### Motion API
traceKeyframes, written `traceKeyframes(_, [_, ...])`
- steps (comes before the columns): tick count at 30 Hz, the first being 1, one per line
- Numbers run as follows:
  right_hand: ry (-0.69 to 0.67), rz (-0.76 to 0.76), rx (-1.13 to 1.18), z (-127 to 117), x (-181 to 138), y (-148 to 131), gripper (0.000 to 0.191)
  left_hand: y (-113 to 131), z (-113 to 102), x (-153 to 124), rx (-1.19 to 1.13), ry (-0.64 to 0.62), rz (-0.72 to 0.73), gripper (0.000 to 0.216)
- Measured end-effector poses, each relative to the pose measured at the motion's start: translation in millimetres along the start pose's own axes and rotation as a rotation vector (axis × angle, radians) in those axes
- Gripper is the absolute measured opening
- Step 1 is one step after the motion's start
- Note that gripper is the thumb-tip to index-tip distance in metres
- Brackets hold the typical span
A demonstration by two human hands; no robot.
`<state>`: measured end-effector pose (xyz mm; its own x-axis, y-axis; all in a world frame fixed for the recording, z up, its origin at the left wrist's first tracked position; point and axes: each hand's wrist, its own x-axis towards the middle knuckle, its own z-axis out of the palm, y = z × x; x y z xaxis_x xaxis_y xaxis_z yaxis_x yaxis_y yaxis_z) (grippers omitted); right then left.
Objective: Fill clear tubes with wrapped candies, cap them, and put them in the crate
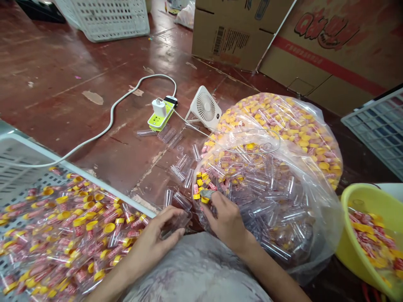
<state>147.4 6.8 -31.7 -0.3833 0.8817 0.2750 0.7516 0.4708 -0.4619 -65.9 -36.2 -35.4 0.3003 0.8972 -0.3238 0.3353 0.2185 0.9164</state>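
Note:
My left hand (pixel 160 235) curls its fingers around a clear plastic tube (pixel 179 222), just above my lap. To the right, my right hand (pixel 225 216) has a grey covering on a fingertip and pinches a yellow cap (pixel 204 198). Beside those fingertips is a small cluster of yellow-capped pieces with red-and-white wrappers (pixel 202 181). Under and beyond the right hand a large clear bag (pixel 324 226) lies open, full of clear tubes (pixel 277 209). More loose tubes (pixel 181 200) lie on the floor between the hands and the fan.
A white basket (pixel 126 195) at left holds many yellow-capped filled tubes. Behind the open bag sits another bag of capped pieces (pixel 283 117). A small fan (pixel 204 107), a power strip (pixel 160 119) with its cable, cardboard boxes (pixel 233 37) and a yellow basin (pixel 349 235) stand around.

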Motion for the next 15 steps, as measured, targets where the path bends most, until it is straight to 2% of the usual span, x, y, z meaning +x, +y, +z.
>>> traceKeyframes(1, [0.077,0.040,0.114,-2.8,0.0,-1.3,0.006,0.4,2.6,0.1,-0.021,-0.013,-0.013,0.024])
traceKeyframes(3, [0.138,0.100,0.319,-7.7,0.6,-5.7,0.007,1.4,8.8,1.9,-0.100,-0.041,-0.045,0.029])
traceKeyframes(6, [0.067,0.071,0.482,-12.2,1.1,-11.8,0.008,5.7,16.4,6.6,-0.314,-0.137,-0.064,0.030])
traceKeyframes(8, [-0.021,-0.014,0.479,-13.5,-0.1,-12.8,0.010,9.9,18.9,9.1,-0.475,-0.177,-0.063,0.027])
traceKeyframes(11, [-0.125,-0.172,0.346,-11.3,-5.5,-10.4,0.037,13.6,21.0,9.8,-0.654,-0.161,-0.097,0.024])
traceKeyframes(13, [-0.123,-0.238,0.237,-6.0,-11.2,-8.7,0.050,13.4,23.6,8.8,-0.761,-0.174,-0.133,0.027])
traceKeyframes(15, [-0.083,-0.254,0.185,0.7,-17.1,-8.5,0.048,11.8,27.3,7.9,-0.839,-0.202,-0.155,0.028])
